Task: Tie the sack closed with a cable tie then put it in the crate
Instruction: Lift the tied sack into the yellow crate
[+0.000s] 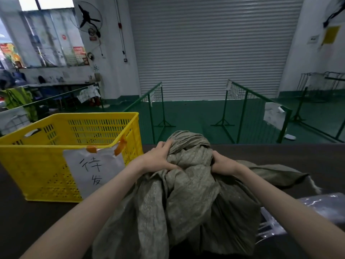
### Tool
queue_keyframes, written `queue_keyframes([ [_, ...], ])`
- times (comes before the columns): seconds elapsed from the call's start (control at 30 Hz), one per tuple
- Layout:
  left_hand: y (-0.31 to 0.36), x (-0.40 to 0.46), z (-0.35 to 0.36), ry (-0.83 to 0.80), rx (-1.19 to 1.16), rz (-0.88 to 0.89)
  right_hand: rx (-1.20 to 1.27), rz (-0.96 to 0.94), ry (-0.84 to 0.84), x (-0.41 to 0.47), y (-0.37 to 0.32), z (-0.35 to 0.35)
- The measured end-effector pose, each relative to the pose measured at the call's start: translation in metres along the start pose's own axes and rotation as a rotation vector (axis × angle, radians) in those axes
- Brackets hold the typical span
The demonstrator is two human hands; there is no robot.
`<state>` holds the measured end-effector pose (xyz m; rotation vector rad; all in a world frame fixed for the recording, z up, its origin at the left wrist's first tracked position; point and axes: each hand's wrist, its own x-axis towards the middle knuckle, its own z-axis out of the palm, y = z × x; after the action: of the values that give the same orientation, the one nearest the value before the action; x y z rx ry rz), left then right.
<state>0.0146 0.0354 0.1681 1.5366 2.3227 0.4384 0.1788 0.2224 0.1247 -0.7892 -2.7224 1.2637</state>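
Dark tabletop (280,156) carries the olive sack (186,193), its neck bunched between the left hand (158,158) and right hand (223,163), both gripping cloth. No cable tie shows, so tying seems pending; the yellow crate (46,161) waits beside, left.

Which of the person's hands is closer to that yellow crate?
The left. The left hand grips the sack's bunched neck on the side facing the yellow crate; the right hand grips the far side of the neck, farther away.
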Motion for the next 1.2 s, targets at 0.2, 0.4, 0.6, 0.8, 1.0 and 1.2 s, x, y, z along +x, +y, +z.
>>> queue_keyframes([
  [0.2,-0.002,0.002,0.005,0.247,0.028,0.065,-0.145,-0.069,0.328,-0.003,-0.001,0.010],
  [0.4,0.000,-0.014,-0.003,0.455,-0.052,0.133,-0.120,-0.211,0.590,-0.009,-0.028,-0.004],
  [0.6,0.004,-0.025,-0.039,0.720,-0.083,0.278,-0.155,-0.461,0.873,-0.016,-0.089,-0.034],
  [0.8,0.000,-0.048,-0.115,1.060,0.013,0.372,-0.341,-0.735,1.143,-0.006,-0.180,-0.065],
  [1.0,-0.037,-0.091,-0.190,1.264,0.117,0.482,-0.349,-0.964,1.251,0.010,-0.285,-0.062],
  [1.2,-0.120,-0.142,-0.257,1.368,0.200,0.467,-0.251,-1.123,1.246,0.049,-0.388,-0.008],
])
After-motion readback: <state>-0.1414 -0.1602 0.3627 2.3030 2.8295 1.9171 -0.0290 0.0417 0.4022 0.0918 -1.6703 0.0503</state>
